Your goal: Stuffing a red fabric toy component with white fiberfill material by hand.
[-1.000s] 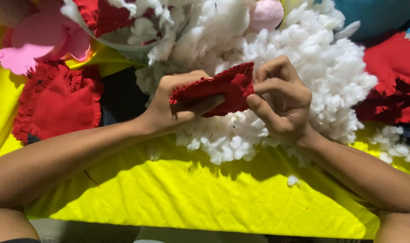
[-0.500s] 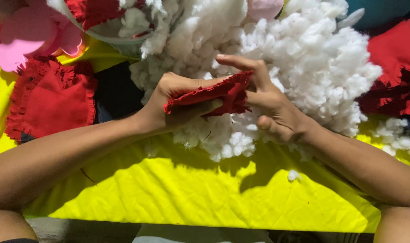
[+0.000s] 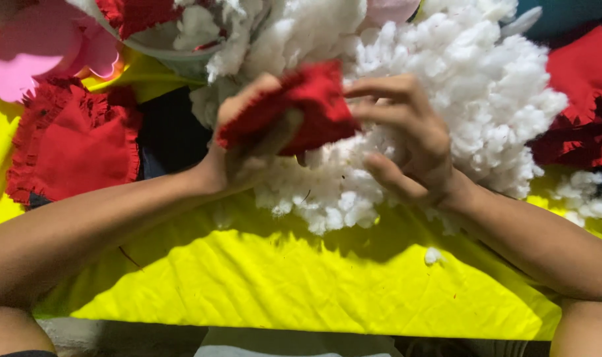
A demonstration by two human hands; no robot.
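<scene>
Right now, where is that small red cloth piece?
The red cloth piece sits upper centre, held by the left hand with the right hand touching it, above the white stuffing.

Looks like a home craft/sewing setup, prob soft-toy making. Evidence: big heap of white stuffing fibre (image 3: 446,119) on a yellow cloth (image 3: 281,284) used as work surface, frayed red fabric pieces (image 3: 70,145) lying around, pink felt shapes (image 3: 30,59) top left. No machines or benches visible.
</scene>
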